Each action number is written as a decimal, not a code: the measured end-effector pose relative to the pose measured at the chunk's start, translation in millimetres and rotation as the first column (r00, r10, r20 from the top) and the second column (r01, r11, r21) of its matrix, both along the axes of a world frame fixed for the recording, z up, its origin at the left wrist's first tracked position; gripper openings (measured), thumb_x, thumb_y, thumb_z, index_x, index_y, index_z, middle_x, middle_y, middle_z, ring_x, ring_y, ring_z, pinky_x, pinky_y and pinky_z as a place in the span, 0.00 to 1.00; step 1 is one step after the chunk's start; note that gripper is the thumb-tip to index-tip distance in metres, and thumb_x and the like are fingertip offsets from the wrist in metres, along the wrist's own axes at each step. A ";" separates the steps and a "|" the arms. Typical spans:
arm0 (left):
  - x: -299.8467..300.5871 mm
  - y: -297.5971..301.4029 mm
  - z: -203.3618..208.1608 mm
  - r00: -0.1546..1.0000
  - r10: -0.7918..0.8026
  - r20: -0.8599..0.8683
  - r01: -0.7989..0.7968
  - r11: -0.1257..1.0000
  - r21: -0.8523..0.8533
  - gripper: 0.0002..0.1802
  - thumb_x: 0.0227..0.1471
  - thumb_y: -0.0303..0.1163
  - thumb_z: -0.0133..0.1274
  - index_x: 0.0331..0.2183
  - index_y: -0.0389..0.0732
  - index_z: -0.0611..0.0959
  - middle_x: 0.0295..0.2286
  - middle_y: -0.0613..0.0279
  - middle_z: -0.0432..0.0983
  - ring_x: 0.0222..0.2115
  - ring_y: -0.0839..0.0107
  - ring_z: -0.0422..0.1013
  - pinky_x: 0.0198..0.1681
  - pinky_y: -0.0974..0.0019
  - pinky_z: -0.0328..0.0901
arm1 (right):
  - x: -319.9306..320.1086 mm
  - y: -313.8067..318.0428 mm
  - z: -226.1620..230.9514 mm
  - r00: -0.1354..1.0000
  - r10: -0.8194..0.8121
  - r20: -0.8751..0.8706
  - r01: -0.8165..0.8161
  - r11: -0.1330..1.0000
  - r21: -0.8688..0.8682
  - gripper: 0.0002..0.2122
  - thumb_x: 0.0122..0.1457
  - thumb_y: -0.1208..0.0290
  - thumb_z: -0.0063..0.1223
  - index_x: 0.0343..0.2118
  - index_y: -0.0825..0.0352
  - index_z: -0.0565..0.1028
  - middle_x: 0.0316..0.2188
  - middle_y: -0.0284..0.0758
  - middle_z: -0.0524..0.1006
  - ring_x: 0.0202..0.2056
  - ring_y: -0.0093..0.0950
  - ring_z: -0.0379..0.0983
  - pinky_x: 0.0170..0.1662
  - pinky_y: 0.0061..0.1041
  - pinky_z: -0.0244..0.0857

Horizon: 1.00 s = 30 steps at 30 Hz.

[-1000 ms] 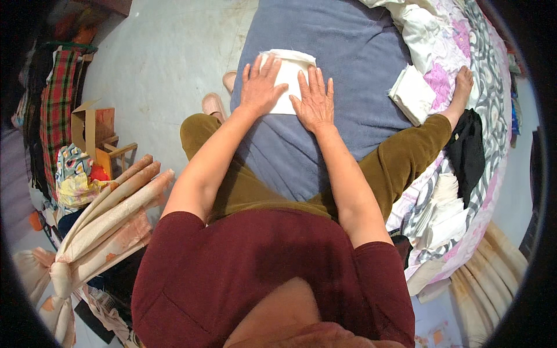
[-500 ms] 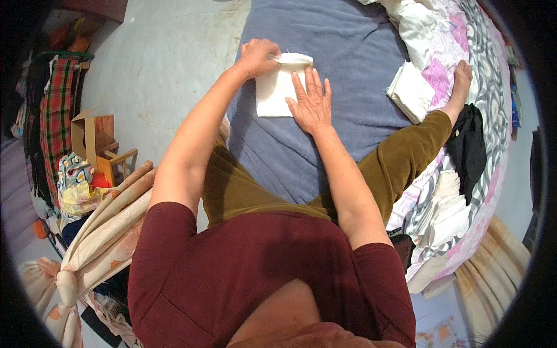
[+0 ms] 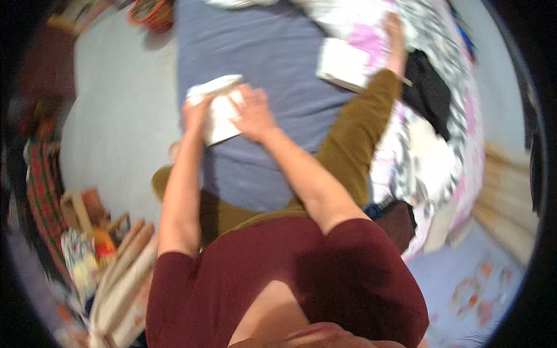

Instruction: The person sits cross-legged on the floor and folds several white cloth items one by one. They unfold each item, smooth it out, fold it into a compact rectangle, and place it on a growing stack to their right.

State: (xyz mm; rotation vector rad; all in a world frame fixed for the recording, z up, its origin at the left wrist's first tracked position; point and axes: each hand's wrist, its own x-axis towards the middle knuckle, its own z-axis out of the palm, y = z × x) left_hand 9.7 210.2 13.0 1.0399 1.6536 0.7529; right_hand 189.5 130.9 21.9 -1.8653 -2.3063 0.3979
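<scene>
Blue-grey bedding (image 3: 284, 64) carries a folded white cloth (image 3: 221, 120) near the bedding's left edge. Right hand (image 3: 255, 115) spread upon it, left hand (image 3: 196, 113) apart at its left side; I cannot tell whether the latter grips. I judge this smoothing; next calls for even pressure.

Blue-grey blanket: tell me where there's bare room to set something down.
Bare blanket runs between the right hand and the folded white stack, and from the white cloth up to the pale fabric at the picture's top. Crowded: the patterned bedding on the right, holding the black garment.
</scene>
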 end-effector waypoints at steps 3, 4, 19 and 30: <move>14.9 -8.0 28.4 0.984 -0.086 0.158 0.057 0.983 0.177 0.17 0.49 0.29 0.55 0.43 0.36 0.79 0.38 0.60 0.76 0.37 0.70 0.72 0.40 0.67 0.67 | 11.2 3.8 -11.0 0.856 -0.094 -0.509 0.128 0.991 0.031 0.47 0.44 0.51 0.64 0.65 0.55 0.48 0.66 0.43 0.43 0.66 0.45 0.39 0.65 0.46 0.37; 21.5 -19.0 46.6 0.960 -0.181 0.216 0.114 0.951 0.289 0.17 0.51 0.26 0.54 0.45 0.37 0.77 0.41 0.60 0.75 0.42 0.70 0.70 0.46 0.67 0.65 | 10.4 6.7 -6.2 0.738 -0.160 -0.655 0.233 0.972 0.025 0.52 0.41 0.51 0.67 0.66 0.59 0.44 0.66 0.45 0.42 0.66 0.44 0.40 0.65 0.43 0.40; 121.1 -99.2 162.5 0.610 -0.511 0.605 0.460 0.850 0.255 0.14 0.59 0.32 0.50 0.46 0.42 0.71 0.39 0.55 0.77 0.34 0.68 0.77 0.36 0.68 0.72 | 270.2 -210.7 161.5 0.032 -0.427 -0.904 0.912 0.382 -0.148 0.12 0.60 0.65 0.53 0.43 0.66 0.77 0.39 0.34 0.77 0.40 0.24 0.72 0.44 0.26 0.68; 126.2 -125.7 107.6 0.708 -0.534 0.462 0.584 0.810 0.042 0.14 0.58 0.35 0.50 0.45 0.42 0.73 0.39 0.58 0.76 0.35 0.71 0.76 0.37 0.69 0.70 | 467.0 -354.6 136.0 -0.032 -0.902 -0.430 0.953 -0.158 0.260 0.28 0.52 0.61 0.61 0.51 0.73 0.66 0.42 0.50 0.74 0.43 0.44 0.71 0.49 0.37 0.63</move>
